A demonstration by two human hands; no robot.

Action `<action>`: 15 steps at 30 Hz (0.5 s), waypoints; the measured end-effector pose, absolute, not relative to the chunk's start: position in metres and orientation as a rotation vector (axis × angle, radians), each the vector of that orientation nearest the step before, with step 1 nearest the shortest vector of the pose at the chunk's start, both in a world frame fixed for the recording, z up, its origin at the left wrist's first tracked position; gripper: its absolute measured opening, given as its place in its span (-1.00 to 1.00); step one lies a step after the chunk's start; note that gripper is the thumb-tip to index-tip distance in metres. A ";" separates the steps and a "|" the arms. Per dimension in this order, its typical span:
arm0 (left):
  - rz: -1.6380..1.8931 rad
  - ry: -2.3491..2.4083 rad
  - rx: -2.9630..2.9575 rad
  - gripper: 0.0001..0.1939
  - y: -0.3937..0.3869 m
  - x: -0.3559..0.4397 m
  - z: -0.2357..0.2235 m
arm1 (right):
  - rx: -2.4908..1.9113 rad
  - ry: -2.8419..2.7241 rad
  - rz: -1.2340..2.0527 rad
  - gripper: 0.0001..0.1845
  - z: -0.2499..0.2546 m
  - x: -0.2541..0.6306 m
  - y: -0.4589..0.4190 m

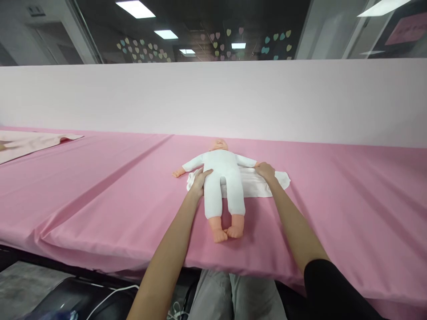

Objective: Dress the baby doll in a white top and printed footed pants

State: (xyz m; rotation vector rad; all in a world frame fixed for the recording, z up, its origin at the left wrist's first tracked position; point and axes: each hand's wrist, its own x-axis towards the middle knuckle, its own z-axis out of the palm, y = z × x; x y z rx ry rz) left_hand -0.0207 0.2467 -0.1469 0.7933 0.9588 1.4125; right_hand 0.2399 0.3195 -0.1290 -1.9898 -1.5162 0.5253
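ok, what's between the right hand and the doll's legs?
White cloth, lying on the pink cover. It spans the stretch from the right hand to the doll's legs, as the head view shows.

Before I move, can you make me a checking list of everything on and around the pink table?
Surface: pink cover, with some creases.
Job's things: doll in a white suit, face up, feet toward the person; white cloth partly under it.
Clutter: pale cloth at the far left.
Hands: left hand at the doll's side, thumb on its front; right hand at the doll's hand, over the white cloth. Grip unclear.
Cables: white cable below the table, over a black chair.
Surroundings: white partition behind; glass with heart shapes above.
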 end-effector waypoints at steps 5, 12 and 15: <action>1.439 1.014 0.797 -0.48 0.244 -0.017 -0.143 | -1.809 -1.673 0.497 -0.82 -0.129 0.190 0.307; 1.499 0.989 0.824 -0.42 0.248 -0.013 -0.147 | -1.551 -1.551 0.993 -0.52 -0.136 0.164 0.298; 1.537 0.974 0.826 -0.50 0.249 -0.010 -0.149 | -1.334 -1.420 1.357 -0.49 -0.135 0.158 0.292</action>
